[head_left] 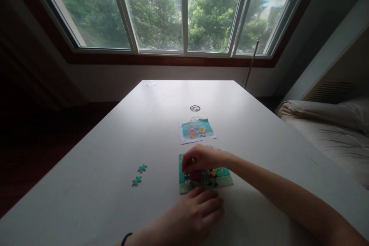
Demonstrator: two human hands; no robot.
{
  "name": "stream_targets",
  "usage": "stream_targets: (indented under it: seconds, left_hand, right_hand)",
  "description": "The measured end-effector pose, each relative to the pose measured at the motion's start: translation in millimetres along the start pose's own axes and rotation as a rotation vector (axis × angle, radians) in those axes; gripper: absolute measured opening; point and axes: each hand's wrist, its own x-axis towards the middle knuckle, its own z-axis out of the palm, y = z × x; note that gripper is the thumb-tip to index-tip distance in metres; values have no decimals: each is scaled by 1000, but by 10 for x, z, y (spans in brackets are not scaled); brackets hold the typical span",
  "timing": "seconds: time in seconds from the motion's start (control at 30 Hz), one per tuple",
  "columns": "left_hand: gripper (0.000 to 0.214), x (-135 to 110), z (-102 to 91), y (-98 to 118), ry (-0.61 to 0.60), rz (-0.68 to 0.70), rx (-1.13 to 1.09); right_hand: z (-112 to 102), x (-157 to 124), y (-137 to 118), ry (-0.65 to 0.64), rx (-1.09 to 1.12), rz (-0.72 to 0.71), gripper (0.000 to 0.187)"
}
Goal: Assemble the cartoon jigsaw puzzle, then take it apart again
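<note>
Right hand (198,158) covers the upper left of the jigsaw puzzle (225,181)

Farthest left, two loose teal pieces (137,181) lie near each other on the white table (86,188), well apart from the puzzle; any print on them is too small to read. Next, the left forearm, cut off by the bottom edge, wears a dark wristband (126,239). The left hand (201,210) rests at the puzzle's near edge with fingers loosely bent; its palm is hidden, so I cannot tell whether it grips anything. The puzzle lies flat before the person, long axis running left to right, its pale green ground band toward the person. Beyond it, a printed sheet (197,130) faces the same way. The right hand's fingertips pinch together over the puzzle's left part; whether a piece sits between them cannot be made out.
</note>
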Motion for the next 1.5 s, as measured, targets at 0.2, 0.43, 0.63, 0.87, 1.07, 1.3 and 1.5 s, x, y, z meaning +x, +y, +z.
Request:
stream_targets:
  seconds: [0.2, 0.43, 0.63, 0.87, 1.07, 1.3, 1.5]
  left_hand:
    - [26, 18, -9, 9, 10, -13, -17]
    - [27, 8, 7, 14, -8, -28, -20]
    - [25, 19, -7, 19, -1, -29, -26]
    - [25, 16, -16, 24, -4, -45, -26]
    - [24, 21, -26, 20, -3, -31, -28]
    - [24, 16, -23, 21, -9, -24, -25]
    - [24, 27, -26, 30, 6, -43, -22]
  right_hand:
    - [52, -11, 20, -25, 82, -22, 15]
    - [62, -17, 13, 7, 60, -50, 13]
    - [78, -18, 19, 30, 30, -40, 17]
    - [82, -8, 37, 3, 79, -13, 15]
    - [86, -15, 65, -8, 125, -11, 18]
    - [109, -3, 115, 4, 118, -34, 23]
    - [110, -2, 90, 4, 95, -28, 19]
